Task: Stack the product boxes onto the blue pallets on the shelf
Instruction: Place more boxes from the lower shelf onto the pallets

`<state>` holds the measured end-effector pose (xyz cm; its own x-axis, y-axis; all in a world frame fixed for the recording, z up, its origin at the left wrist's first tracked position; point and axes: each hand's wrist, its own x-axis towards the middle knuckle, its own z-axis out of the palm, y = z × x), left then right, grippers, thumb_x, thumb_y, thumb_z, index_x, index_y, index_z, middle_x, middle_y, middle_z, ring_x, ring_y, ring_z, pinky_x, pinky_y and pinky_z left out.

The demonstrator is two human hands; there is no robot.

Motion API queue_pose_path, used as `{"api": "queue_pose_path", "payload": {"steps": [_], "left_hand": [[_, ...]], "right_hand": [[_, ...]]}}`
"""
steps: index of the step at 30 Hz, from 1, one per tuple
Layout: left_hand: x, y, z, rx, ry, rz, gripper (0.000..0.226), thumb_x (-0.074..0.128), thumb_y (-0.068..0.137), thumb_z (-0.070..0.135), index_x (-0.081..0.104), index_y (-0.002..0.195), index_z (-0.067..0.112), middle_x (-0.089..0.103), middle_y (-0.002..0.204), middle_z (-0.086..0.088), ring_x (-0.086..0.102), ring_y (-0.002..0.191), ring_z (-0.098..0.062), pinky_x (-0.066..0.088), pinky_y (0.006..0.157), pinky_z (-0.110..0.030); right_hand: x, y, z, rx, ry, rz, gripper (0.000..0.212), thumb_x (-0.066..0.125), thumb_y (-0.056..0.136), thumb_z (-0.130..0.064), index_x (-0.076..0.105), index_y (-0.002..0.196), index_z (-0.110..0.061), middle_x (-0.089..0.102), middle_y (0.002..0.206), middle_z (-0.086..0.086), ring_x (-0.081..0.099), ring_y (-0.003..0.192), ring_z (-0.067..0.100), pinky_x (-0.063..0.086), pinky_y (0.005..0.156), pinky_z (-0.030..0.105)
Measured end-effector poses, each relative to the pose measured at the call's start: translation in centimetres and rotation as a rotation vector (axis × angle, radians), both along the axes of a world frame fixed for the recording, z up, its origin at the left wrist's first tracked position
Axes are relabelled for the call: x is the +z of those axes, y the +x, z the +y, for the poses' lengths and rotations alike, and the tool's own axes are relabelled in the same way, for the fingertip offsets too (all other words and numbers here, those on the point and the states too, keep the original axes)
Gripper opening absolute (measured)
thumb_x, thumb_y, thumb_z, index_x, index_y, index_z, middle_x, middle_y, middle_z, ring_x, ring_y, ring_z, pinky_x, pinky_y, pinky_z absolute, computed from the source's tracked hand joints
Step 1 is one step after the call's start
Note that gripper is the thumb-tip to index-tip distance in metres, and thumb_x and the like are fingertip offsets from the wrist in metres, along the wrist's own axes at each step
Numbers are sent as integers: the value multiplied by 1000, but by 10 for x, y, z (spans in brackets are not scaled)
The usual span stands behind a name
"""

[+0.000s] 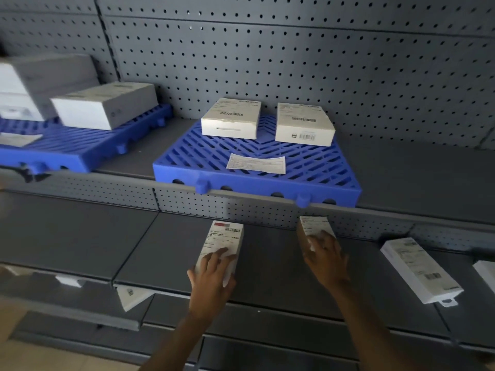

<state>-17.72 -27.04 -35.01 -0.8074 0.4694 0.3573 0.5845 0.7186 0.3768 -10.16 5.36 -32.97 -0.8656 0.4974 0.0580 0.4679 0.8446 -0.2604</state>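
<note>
Grey shelf, blue pallet above.

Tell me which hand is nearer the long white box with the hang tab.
Right. The right hand, gripping a small box, is just left of the long white box; the left hand is farther left, on another box.

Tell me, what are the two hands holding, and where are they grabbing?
Each hand grips one white box by its near end: left hand on the left box, right hand on the right box.
</note>
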Motion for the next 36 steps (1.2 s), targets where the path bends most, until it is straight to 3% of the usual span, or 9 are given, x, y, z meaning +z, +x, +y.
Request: {"api": "queue_pose_path", "payload": {"steps": [4, 7, 10, 13, 16, 22, 28, 33, 36], "left_hand": [[-6, 4, -6, -13, -2, 26, 53, 75, 85, 34, 55, 134, 35, 50, 144, 9, 46, 131, -22, 46, 85, -55], [-3, 6, -7, -27, 0, 18, 56, 77, 84, 33, 55, 134, 36, 50, 144, 10, 44, 132, -19, 45, 86, -55], [10, 12, -10, -33, -12, 15, 58, 78, 80, 33, 54, 133, 38, 51, 142, 13, 44, 129, -16, 44, 86, -52], [24, 19, -20, -60, -16, -15, 62, 80, 78, 32, 53, 133, 40, 52, 141, 14, 47, 127, -16, 45, 83, -50], [34, 20, -29, -74, -27, 0, 64, 82, 76, 33, 52, 133, 40, 52, 140, 14, 48, 126, -16, 46, 83, -50], [32, 18, -44, -45, -48, 76, 63, 80, 77, 32, 52, 133, 39, 52, 140, 13, 47, 126, -17, 46, 85, -50], [23, 21, -45, -20, -44, 92, 46, 57, 87, 42, 53, 133, 42, 51, 140, 16, 48, 126, -15, 44, 86, -49], [40, 31, -46, -56, -6, 34, 47, 58, 88, 42, 53, 134, 40, 50, 142, 14, 45, 129, -17, 44, 88, -52], [67, 39, -50, -76, 17, 7, 55, 72, 83, 35, 52, 134, 39, 49, 142, 11, 44, 128, -18, 46, 87, -54]], "right_hand": [[-12, -13, 1, -59, -36, 96, 50, 56, 100, -42, 49, 147, -28, 28, 163, 6, 22, 149, 33, 32, 111, 66], [-17, -13, 1, -41, 27, 180, 46, 68, 92, -33, 60, 137, -24, 45, 152, 4, 38, 137, 34, 41, 99, 65], [-10, -5, -8, 8, 72, 258, 44, 76, 82, -14, 67, 125, -21, 56, 140, 5, 50, 120, 35, 46, 88, 53], [-4, 7, -26, -59, 64, 183, 51, 80, 80, -29, 64, 128, -25, 53, 141, 1, 49, 117, 30, 48, 87, 54], [-4, 4, -35, -108, -28, 97, 68, 77, 82, -48, 50, 142, -31, 38, 153, -2, 41, 128, 30, 45, 98, 65], [-1, -35, -45, -191, -81, 202, 66, 65, 90, -58, 45, 147, -31, 29, 161, 3, 30, 141, 36, 37, 104, 69], [-8, -53, -52, -261, 60, 241, 52, 74, 83, -36, 59, 130, -19, 51, 141, 11, 46, 126, 38, 50, 87, 63], [2, -6, -76, -129, 126, 241, 51, 84, 65, -31, 72, 113, -18, 59, 129, 7, 52, 112, 38, 51, 77, 61], [13, 29, -92, -129, 132, 237, 45, 81, 66, -33, 75, 109, -20, 64, 125, 6, 56, 107, 37, 54, 75, 55]]}}
